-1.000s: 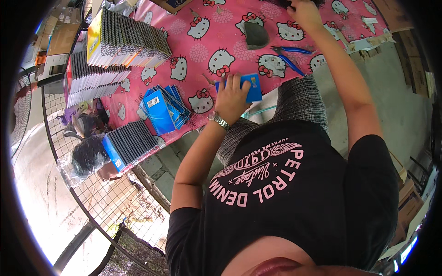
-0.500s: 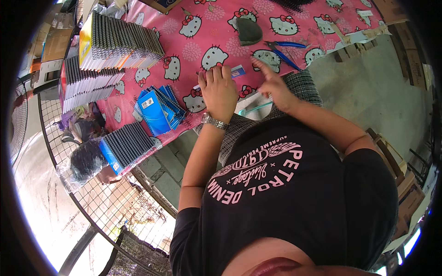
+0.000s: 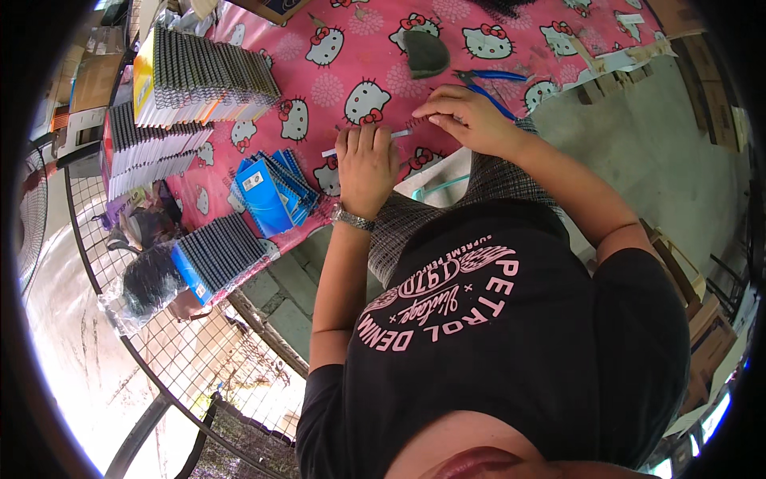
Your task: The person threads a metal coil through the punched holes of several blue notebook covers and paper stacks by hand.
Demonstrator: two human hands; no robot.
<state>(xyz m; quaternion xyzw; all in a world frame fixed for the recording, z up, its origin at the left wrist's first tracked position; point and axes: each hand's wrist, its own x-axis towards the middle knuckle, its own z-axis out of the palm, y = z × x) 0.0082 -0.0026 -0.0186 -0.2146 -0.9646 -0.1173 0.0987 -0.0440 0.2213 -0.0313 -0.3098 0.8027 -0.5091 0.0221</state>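
Head view: a thin pad (image 3: 400, 134) is held on the pink-covered counter (image 3: 375, 70) under the left hand (image 3: 367, 164), with a dark coil (image 3: 414, 123) by its right end.
From here, the left grip looks closed over the pad, knuckles up; the right hand (image 3: 469, 121) seems to pinch the coil, as far as I can make out something so fine. I'd keep the sheets pressed square, line the coil up with the edge and feed it gently so no loop snags. The right forearm slants inward, elbow out wide.
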